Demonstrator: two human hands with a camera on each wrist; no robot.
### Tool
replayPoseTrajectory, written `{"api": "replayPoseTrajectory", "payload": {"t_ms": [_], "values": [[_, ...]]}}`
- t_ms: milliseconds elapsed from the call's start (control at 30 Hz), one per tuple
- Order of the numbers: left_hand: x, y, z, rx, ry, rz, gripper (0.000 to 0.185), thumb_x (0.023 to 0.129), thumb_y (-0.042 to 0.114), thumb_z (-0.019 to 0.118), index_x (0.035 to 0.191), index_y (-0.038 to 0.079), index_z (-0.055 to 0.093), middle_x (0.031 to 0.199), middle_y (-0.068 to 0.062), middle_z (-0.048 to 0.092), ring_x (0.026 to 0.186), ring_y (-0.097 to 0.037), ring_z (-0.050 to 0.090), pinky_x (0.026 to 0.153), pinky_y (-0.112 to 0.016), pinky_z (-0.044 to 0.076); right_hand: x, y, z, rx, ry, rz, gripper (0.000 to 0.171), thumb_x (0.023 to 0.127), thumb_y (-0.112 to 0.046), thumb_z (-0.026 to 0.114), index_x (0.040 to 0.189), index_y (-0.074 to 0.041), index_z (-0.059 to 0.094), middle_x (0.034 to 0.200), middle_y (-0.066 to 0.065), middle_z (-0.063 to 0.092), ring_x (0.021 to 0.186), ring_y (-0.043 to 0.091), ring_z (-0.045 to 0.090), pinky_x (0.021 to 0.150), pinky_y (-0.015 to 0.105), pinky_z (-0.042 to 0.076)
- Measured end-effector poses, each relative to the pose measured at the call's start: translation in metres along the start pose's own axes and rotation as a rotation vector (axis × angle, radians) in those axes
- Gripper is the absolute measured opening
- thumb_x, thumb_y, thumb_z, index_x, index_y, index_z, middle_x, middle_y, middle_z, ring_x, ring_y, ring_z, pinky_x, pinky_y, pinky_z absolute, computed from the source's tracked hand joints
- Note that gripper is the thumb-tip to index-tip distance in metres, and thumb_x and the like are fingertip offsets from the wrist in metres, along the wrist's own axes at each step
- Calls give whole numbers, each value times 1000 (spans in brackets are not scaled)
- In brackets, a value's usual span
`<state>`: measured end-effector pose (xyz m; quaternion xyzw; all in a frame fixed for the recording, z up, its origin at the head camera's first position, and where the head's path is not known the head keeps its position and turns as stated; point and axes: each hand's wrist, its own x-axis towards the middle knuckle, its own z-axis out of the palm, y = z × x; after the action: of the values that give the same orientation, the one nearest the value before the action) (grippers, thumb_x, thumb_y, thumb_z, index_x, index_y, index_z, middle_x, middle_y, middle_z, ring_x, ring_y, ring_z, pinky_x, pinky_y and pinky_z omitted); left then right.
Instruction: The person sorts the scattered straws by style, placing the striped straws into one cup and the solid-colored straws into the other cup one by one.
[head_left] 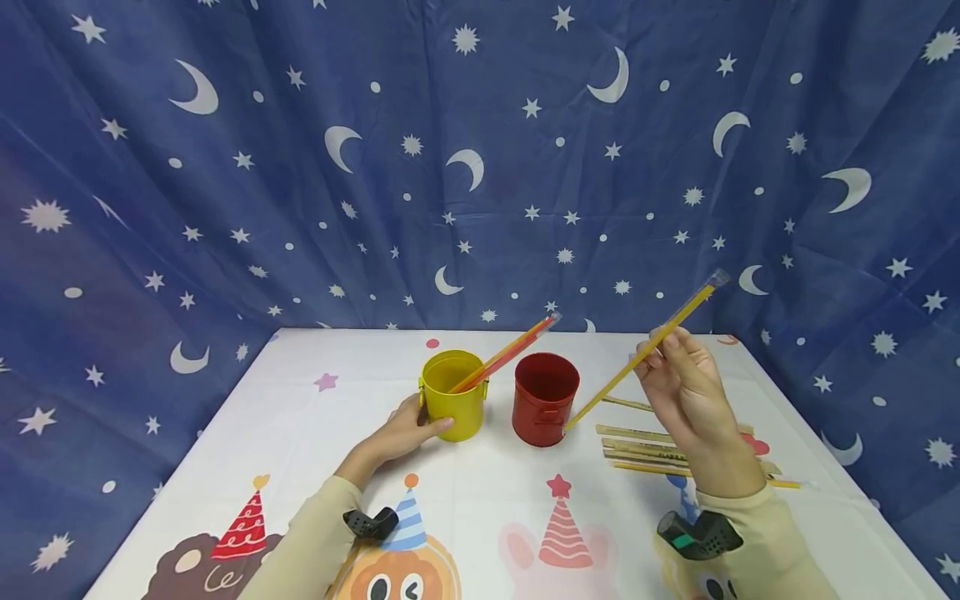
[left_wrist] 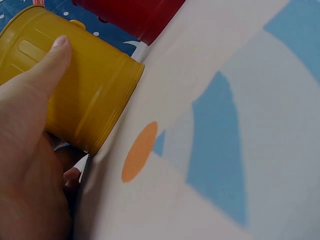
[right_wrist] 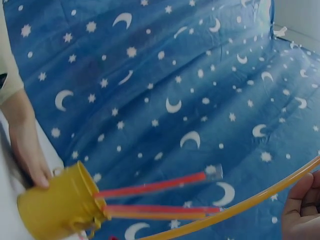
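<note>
My left hand (head_left: pixel 397 435) grips the side of a small yellow bucket (head_left: pixel 463 413) standing on the table. In the left wrist view the thumb lies along the bucket wall (left_wrist: pixel 97 85) and the other fingers are partly hidden behind it. Red and orange straws (head_left: pixel 504 360) in clear wrappers lean out of this bucket to the right. My right hand (head_left: pixel 686 387) is raised over the table's right side, pinching a yellow-orange wrapped straw (head_left: pixel 618 379) that slants down to the left. Its lower end overlaps the base of a red bucket (head_left: pixel 534 417) in the head view.
Beneath my right hand lie several pale wood-coloured sticks (head_left: pixel 637 446), some with dark print, and a yellow straw (head_left: pixel 637 468). A white cloth with party-hat animals (head_left: pixel 487 517) covers the table. Behind hangs a blue star-and-moon curtain (head_left: pixel 525 233).
</note>
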<state>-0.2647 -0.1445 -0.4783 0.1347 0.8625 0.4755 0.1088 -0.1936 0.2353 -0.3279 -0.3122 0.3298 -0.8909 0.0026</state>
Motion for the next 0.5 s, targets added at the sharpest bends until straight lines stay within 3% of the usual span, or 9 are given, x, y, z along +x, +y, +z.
{"api": "replayPoseTrajectory", "payload": {"t_ms": [267,500], "values": [[1,-1,0,29,11,2,89,91,55,67,157,8,31,164,-14,35,152,-34,33,125,-55,26,15,21,30,3,7,-19,25,104,-5,51,106,-5,75,94,3,75,84,14,64,84,23,53],[1,-2,2,11,14,-16,89,90,55,69,158,11,31,164,-12,34,153,-31,33,126,-54,25,35,41,51,-37,23,-66,19,101,-7,57,105,-8,75,86,0,69,77,12,52,78,23,48]]}}
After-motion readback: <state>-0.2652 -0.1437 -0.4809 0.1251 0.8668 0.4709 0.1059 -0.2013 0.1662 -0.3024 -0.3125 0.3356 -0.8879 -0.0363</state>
